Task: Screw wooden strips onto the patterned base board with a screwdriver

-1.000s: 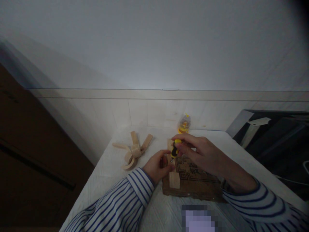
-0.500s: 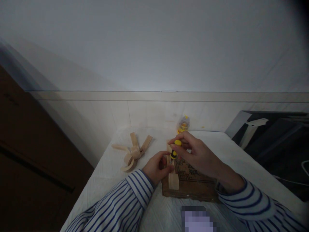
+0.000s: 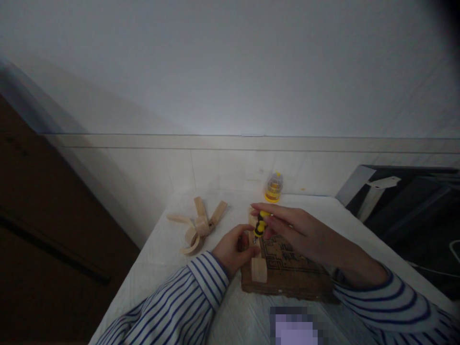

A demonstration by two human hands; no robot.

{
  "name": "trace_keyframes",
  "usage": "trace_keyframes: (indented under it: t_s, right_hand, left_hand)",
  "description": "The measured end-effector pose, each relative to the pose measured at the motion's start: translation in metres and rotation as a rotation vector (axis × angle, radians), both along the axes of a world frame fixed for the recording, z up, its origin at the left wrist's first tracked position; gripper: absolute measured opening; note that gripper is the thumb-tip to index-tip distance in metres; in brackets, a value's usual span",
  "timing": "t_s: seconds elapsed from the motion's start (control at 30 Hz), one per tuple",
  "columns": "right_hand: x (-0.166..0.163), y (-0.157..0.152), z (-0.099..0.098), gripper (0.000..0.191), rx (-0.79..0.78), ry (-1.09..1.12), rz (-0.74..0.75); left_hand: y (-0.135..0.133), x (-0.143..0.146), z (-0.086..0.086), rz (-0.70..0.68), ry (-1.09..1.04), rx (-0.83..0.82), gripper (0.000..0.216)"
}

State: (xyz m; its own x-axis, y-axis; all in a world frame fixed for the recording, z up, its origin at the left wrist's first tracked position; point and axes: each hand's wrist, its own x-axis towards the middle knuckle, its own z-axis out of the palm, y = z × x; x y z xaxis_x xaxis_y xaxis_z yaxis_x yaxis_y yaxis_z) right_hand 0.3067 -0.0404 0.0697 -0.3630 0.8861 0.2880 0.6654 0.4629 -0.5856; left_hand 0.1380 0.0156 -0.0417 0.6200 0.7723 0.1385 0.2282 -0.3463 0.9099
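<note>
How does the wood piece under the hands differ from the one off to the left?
The bar is one straight piece; the fan has several arms spreading from a hub. The bar lies on the patterned board, the fan on the white cloth. The left hand grips the bar and the right hand holds a screwdriver at it; nothing touches the fan. Both are pale bare wood.

Dim room — pale wall [image 3: 230, 62] above tiled wainscot [image 3: 161, 167], dark brown panel [image 3: 43, 230] left.

Matt wood block [image 3: 258, 268]; glossy plastic screwdriver [image 3: 259, 226].
</note>
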Motion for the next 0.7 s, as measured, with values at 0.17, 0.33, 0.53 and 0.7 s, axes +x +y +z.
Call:
trace_keyframes:
  t_s: [0.17, 0.33, 0.53, 0.7]
  right_hand:
    - [-0.0044, 0.0024, -0.0008, 0.033, 0.021, 0.038, -0.042]
    - [-0.0083, 0.0021, -0.0001, 0.026, 0.02, 0.062, -0.047]
    - [-0.0099, 0.003, -0.0032, 0.022, 0.021, 0.109, -0.106]
    - [-0.0101, 0.0059, -0.0101, 0.022, -0.027, 0.204, -0.122]
  left_hand:
    - [-0.0014, -0.0002, 0.0025, 0.007, 0.003, 0.002, 0.045]
    - [-0.0024, 0.0004, 0.0047, 0.013, 0.019, 0.027, 0.041]
    - [-0.0027, 0.0011, 0.0034, 0.022, 0.005, 0.006, 0.043]
    - [-0.0035, 0.0013, 0.0053, 0.02, 0.007, -0.003, 0.044]
